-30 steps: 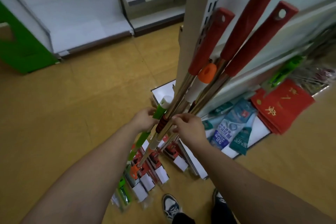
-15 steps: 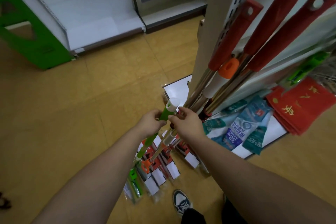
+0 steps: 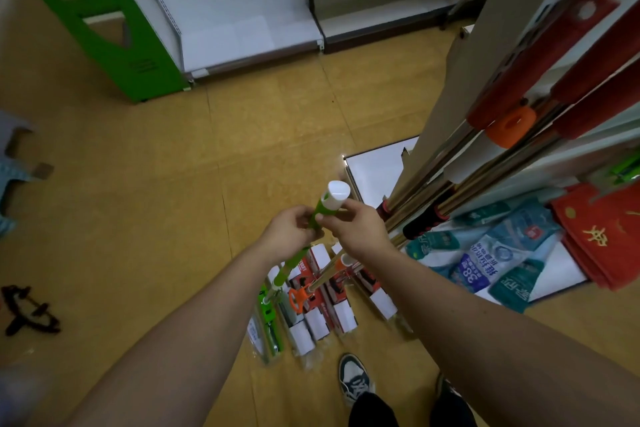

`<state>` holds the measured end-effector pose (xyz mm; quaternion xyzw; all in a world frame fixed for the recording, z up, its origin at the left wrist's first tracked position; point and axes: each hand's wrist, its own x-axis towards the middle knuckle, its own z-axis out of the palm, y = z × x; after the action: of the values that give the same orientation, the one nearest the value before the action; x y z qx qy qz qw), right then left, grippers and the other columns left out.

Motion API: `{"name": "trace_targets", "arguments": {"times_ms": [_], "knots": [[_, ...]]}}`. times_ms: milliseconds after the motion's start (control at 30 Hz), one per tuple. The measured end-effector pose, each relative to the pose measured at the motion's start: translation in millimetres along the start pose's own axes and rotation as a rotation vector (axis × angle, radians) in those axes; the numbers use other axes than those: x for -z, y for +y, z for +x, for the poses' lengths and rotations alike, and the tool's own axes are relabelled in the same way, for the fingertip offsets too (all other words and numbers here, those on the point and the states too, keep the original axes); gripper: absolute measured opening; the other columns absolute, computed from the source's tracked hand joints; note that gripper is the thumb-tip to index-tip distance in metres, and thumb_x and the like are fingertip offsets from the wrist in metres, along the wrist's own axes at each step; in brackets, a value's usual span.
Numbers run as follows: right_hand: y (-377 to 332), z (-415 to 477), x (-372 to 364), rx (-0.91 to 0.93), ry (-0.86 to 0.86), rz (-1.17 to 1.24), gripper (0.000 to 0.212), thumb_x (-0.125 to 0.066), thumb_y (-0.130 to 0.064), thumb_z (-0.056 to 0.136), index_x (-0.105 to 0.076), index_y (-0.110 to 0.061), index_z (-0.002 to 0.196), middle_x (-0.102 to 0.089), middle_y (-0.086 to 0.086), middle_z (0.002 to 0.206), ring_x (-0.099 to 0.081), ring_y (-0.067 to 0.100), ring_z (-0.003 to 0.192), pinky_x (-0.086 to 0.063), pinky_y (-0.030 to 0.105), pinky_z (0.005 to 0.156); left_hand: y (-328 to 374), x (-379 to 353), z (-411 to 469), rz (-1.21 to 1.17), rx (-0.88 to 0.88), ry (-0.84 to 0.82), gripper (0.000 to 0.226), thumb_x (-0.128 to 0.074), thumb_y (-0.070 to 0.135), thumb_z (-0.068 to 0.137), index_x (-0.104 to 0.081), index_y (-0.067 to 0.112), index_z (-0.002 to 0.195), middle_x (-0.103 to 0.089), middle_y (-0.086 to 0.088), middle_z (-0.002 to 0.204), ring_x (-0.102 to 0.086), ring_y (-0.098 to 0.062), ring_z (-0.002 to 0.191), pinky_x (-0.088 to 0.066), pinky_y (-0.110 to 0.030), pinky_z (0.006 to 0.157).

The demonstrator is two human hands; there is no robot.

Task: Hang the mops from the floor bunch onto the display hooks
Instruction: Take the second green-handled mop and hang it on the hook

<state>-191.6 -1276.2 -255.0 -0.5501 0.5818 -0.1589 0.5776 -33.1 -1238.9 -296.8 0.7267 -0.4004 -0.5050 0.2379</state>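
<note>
Pulled clear of the red-handled bunch (image 3: pixel 540 80), the green, white-capped mop handle (image 3: pixel 329 206) sits clasped by left hand (image 3: pixel 289 234) and right hand (image 3: pixel 356 230).

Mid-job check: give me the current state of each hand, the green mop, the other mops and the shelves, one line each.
Left hand: closed on the green mop handle.
Right hand: pinching the same handle just below its white cap.
Green mop: held upright, head down at the floor.
Red-grip mops: leaning on the display upright, not hung.
Far shelves: bare.
</note>
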Motion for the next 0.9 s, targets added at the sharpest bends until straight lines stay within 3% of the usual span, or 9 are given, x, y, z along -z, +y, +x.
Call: {"name": "trace_targets", "arguments": {"times_ms": [133,233,333,433,500,567,700,833,900], "knots": [[-1.0,-1.7,-1.5,0.022,-0.024,0.0,0.035,-0.079,-0.027,0.089,-0.072,-0.02,0.123,-0.075,0.0,0.116,-0.067,0.016,0.11,-0.053,0.038,0.096,-8.7,3.8,-1.8,0.074,0.031,-0.052,0.031,-0.071,0.013,0.092,-0.067,0.019,0.122,-0.072,-0.003,0.118,-0.067,-0.024,0.115,-0.053,-0.045,0.102],[-2.2,-2.7,-6.3,0.047,-0.037,-0.035,0.037,-0.077,-0.03,0.09,-0.069,-0.019,0.125,-0.073,-0.003,0.121,-0.066,0.015,0.115,-0.051,0.038,0.1,-12.3,7.3,-4.8,0.136,0.011,-0.053,0.029,-0.068,0.02,0.095,-0.065,0.019,0.124,-0.07,-0.003,0.124,-0.064,-0.023,0.119,-0.05,-0.048,0.106],[-6.1,-6.1,-15.8,0.074,-0.052,-0.06,0.044,-0.077,-0.035,0.089,-0.066,-0.019,0.129,-0.072,-0.003,0.125,-0.065,0.015,0.119,-0.052,0.044,0.104,-8.4,17.9,-11.3,0.183,0.012,-0.08,0.028,-0.065,0.018,0.097,-0.065,0.017,0.125,-0.07,0.0,0.118,-0.065,-0.021,0.112,-0.051,-0.04,0.1],[-11.3,-13.5,-27.2,0.103,-0.082,-0.062,0.045,-0.076,-0.036,0.089,-0.066,-0.021,0.13,-0.072,-0.003,0.124,-0.066,0.016,0.117,-0.053,0.047,0.102,-7.5,36.4,-14.8,0.292,0.018,-0.141,0.014,-0.066,0.014,0.095,-0.068,0.024,0.104,-0.074,0.0,0.105,-0.068,-0.02,0.102,-0.053,-0.035,0.089],[-16.9,-19.5,-36.0,0.124,-0.1,-0.073,0.043,-0.075,-0.038,0.089,-0.066,-0.025,0.129,-0.073,-0.005,0.123,-0.067,0.016,0.114,-0.054,0.047,0.099,-6.8,50.2,-20.2,0.34,0.013,-0.159,0.02,-0.067,0.013,0.094,-0.065,0.032,0.088,-0.071,0.006,0.093,-0.067,-0.015,0.091,-0.049,-0.026,0.075],[-22.4,-23.0,-43.2,0.151,-0.113,-0.075,0.045,-0.074,-0.043,0.086,-0.066,-0.028,0.128,-0.074,-0.008,0.12,-0.068,0.016,0.112,-0.056,0.048,0.096,-7.8,62.9,-26.6,0.358,0.017,-0.151,0.025,-0.067,0.014,0.093,-0.064,0.037,0.083,-0.071,0.01,0.091,-0.067,-0.012,0.089,-0.048,-0.026,0.075],[-38.4,-30.2,-54.9,0.196,-0.172,-0.082,0.047,-0.074,-0.039,0.091,-0.064,-0.024,0.134,-0.073,-0.005,0.126,-0.066,0.013,0.117,-0.052,0.034,0.091,-11.3,84.1,-46.5,0.349,0.015,-0.115,0.017,-0.065,0.011,0.091,-0.072,0.026,0.094,-0.077,0.002,0.096,-0.072,-0.018,0.099,-0.056,-0.039,0.093],[-51.3,-45.5,-72.6,0.252,-0.23,-0.08,0.043,-0.074,-0.036,0.09,-0.067,-0.024,0.131,-0.074,-0.004,0.123,-0.07,0.012,0.108,-0.058,0.038,0.091,-18.8,102.4,-72.3,0.351,0.015,-0.061,0.019,-0.065,0.011,0.088,-0.075,0.015,0.104,-0.079,-0.003,0.103,-0.072,-0.021,0.104,-0.057,-0.043,0.096],[-56.9,-55.1,-80.1,0.272,-0.263,-0.085,0.042,-0.074,-0.035,0.091,-0.067,-0.024,0.131,-0.074,-0.004,0.121,-0.071,0.008,0.098,-0.057,0.027,0.08,-25.3,110.6,-87.1,0.344,0.014,-0.042,0.021,-0.066,0.011,0.087,-0.075,0.013,0.105,-0.079,-0.002,0.104,-0.072,-0.02,0.106,-0.057,-0.043,0.096]]}}
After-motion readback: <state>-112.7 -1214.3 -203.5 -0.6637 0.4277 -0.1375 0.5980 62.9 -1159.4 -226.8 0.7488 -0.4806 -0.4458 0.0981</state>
